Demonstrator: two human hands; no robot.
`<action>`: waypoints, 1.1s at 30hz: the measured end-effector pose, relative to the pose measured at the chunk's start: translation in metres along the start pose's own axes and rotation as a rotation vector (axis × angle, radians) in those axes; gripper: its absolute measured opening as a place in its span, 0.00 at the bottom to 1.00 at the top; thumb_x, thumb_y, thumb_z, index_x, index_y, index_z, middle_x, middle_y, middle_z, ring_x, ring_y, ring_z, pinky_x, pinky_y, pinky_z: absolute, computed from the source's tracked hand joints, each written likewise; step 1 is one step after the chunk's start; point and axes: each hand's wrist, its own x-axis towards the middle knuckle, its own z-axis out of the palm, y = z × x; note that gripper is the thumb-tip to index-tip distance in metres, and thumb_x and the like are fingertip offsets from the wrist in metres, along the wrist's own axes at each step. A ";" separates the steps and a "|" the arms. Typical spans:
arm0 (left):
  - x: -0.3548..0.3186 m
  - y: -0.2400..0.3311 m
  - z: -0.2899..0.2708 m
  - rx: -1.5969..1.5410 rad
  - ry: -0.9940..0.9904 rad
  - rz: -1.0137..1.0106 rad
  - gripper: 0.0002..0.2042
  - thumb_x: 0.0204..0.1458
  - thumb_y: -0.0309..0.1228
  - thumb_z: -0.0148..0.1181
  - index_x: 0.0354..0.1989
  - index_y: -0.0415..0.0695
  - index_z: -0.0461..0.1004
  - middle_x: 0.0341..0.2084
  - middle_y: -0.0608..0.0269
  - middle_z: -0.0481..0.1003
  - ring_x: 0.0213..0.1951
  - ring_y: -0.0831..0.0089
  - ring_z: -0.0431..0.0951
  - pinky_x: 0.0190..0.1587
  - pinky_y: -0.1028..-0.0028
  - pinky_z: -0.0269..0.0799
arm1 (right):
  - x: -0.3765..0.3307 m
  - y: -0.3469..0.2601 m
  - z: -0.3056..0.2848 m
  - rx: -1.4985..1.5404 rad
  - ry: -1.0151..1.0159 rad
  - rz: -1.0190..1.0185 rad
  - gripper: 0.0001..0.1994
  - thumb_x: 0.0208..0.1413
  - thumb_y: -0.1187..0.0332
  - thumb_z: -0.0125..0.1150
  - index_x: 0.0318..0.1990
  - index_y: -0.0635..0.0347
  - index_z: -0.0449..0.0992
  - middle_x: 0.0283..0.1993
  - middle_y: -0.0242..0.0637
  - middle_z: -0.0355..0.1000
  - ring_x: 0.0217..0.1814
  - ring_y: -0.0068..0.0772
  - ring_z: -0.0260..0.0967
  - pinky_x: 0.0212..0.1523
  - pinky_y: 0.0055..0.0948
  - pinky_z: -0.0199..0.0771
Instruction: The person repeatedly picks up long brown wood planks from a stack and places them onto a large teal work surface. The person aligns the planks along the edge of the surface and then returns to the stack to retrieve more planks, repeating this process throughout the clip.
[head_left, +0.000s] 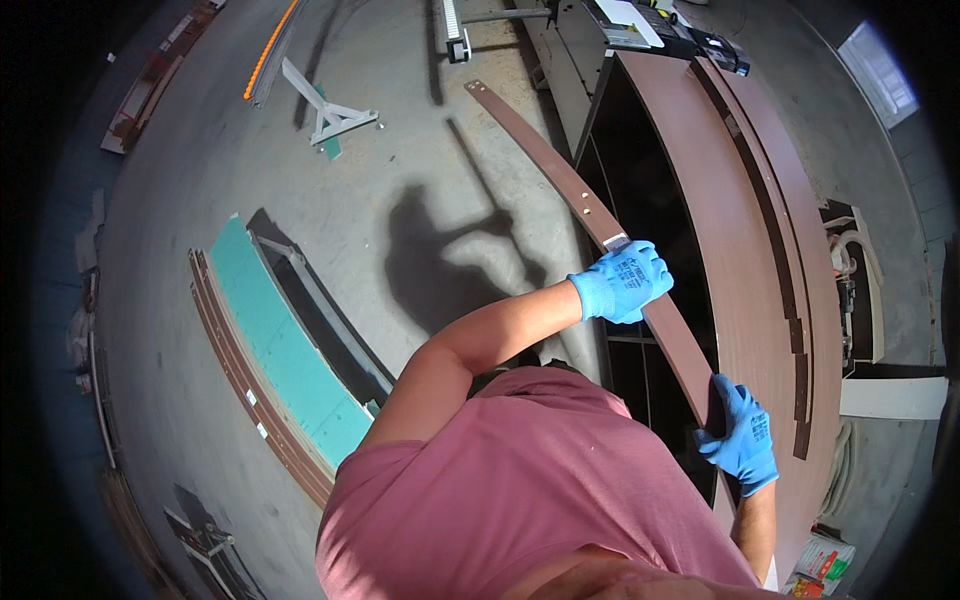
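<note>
A long, narrow brown board (545,155) with several small holes and a pale label slants from the upper middle down to the right, held up off the floor. My left hand (627,281), in a blue glove, is closed around it near the label. Lower down, my right hand (741,436), gloved the same way, grips the board's near part with its fingers around the edge. Just right of the board lies a wide brown tabletop (745,300) over a dark frame. Long strips (768,215) of brown board lie along that top.
On the left, a stack holds turquoise panels (275,320) and long brown boards (225,340). A white metal stand (335,118) is on the concrete floor farther off. Tools and papers lie on a bench (655,35) beyond the tabletop. A hose (843,465) hangs at the right.
</note>
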 end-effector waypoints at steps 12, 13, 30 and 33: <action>-0.112 0.007 -0.015 -0.423 -0.034 -0.468 0.35 0.41 0.61 0.75 0.41 0.39 0.77 0.39 0.48 0.78 0.45 0.48 0.79 0.49 0.51 0.75 | 0.101 -0.036 -0.065 -0.361 -0.051 -0.442 0.38 0.39 0.64 0.71 0.65 0.58 0.74 0.40 0.50 0.76 0.40 0.55 0.77 0.42 0.47 0.79; -0.129 0.010 -0.022 -0.475 -0.105 -0.538 0.36 0.41 0.62 0.75 0.42 0.39 0.77 0.40 0.47 0.78 0.46 0.48 0.79 0.50 0.51 0.75 | 0.114 -0.048 -0.068 -0.380 -0.065 -0.502 0.38 0.39 0.64 0.71 0.65 0.58 0.74 0.41 0.49 0.76 0.40 0.55 0.77 0.42 0.47 0.79; -0.429 0.253 -0.022 -0.199 0.666 -1.638 0.37 0.50 0.52 0.76 0.66 0.45 0.74 0.35 0.54 0.82 0.37 0.57 0.84 0.42 0.60 0.80 | 0.228 -0.398 0.115 -0.263 -0.280 -1.678 0.25 0.48 0.65 0.67 0.55 0.63 0.80 0.46 0.47 0.79 0.48 0.49 0.79 0.52 0.45 0.78; -0.478 0.290 -0.004 -0.055 0.704 -1.842 0.38 0.49 0.51 0.77 0.66 0.45 0.74 0.37 0.53 0.82 0.38 0.57 0.84 0.43 0.60 0.80 | 0.200 -0.472 0.164 -0.321 -0.177 -1.772 0.26 0.50 0.62 0.67 0.58 0.61 0.79 0.59 0.47 0.76 0.63 0.48 0.73 0.66 0.48 0.71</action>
